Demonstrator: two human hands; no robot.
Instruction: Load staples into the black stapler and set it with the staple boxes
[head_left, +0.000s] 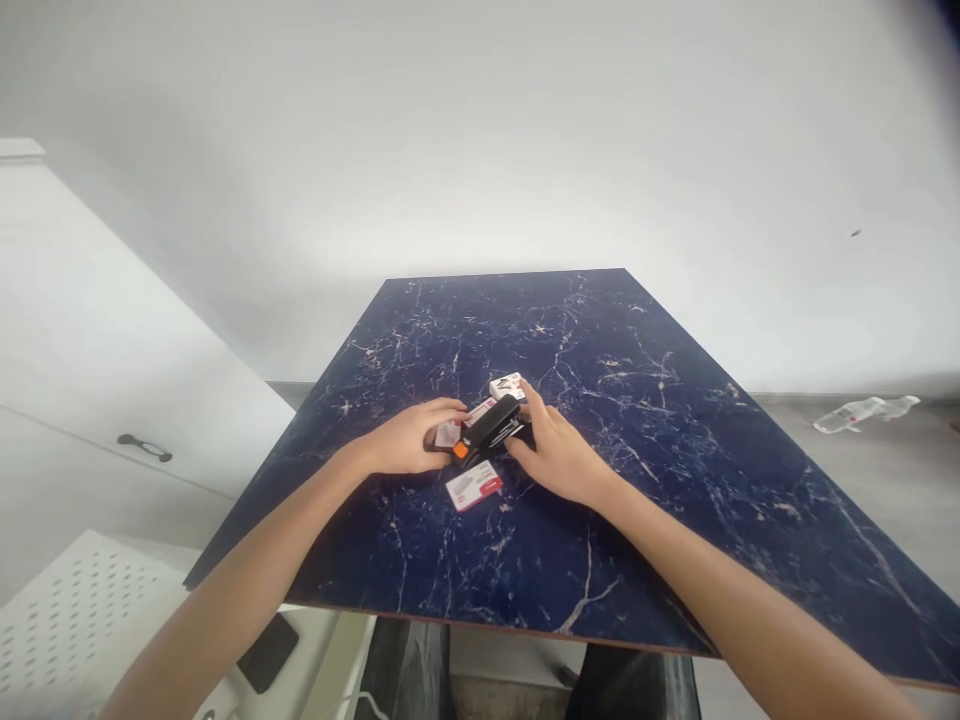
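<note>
Navy marble-patterned counter (600, 340), glossy and streaked with branching white veins, shows a thin brown edge along its near side. Near its middle sits a black stapler (489, 425), a squat, angular body with a bright orange end (460, 452). Around it lie small rectangular cartons: a white carton with a red label (474, 487) on the near side, a white-and-dark carton (508, 386) beyond the stapler, and two partly hidden pale cartons (480, 410) beside and under its body. Their printing is too small to read. The left hand (409, 437) reaches in with curved fingers over the stapler's orange end and the cartons beside it, while the right hand (555, 455) comes from the other side, its fingers at the stapler's far end. Neither grip clearly shows whether it is clamped on the stapler. Beyond the counter, a clear plastic bottle (862, 413) lies on the grey floor (787, 440), and a white cabinet (112, 330) with a dark handle (144, 447) stands to the left.
</note>
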